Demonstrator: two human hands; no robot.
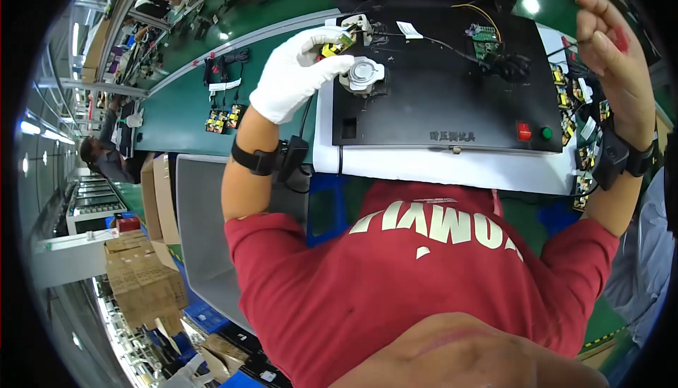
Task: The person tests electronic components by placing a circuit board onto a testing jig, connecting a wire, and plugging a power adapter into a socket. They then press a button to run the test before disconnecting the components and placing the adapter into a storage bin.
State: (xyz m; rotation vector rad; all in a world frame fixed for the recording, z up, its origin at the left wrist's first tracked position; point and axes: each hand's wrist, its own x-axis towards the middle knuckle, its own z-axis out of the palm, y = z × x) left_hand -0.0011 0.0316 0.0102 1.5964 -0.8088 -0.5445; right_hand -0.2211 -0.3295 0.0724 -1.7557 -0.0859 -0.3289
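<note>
Green desk space stretches around you, with a black box sitting in front of you on a white sheet. Your left hand, in a white glove, has its grip clamped on a small yellow circuit board at the box's far left corner, just beside a round pale fitting. Your bare right hand is raised near the box's right side, fingers curled; whether its grip is closed on anything, you cannot tell. More yellow boards lie along that side. On the box are a black cable bundle, a red switch and a green button.
</note>
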